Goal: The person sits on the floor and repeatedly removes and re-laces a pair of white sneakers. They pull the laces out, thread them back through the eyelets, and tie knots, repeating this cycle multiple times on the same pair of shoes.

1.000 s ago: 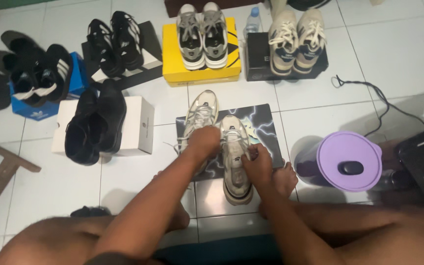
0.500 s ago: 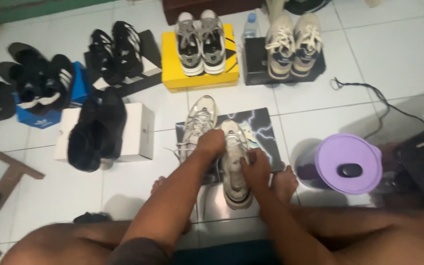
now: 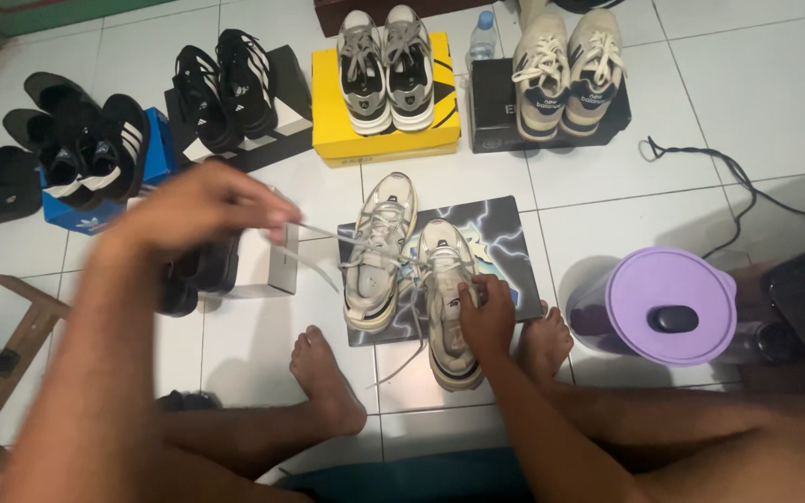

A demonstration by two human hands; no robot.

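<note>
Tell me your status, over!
Left hand pulling lace out sideways. Right hand gripping cream shoe on box. Nothing blocking.

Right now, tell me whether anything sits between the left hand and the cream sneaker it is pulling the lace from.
Only the other cream sneaker: the lace runs from the left hand across it to the held sneaker, which the right hand steadies.

Dim indoor light — slight motion blur

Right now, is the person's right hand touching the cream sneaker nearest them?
Touching. The head view shows the right hand resting on the cream sneaker, fingers pressed on its upper, with no gap.
</note>
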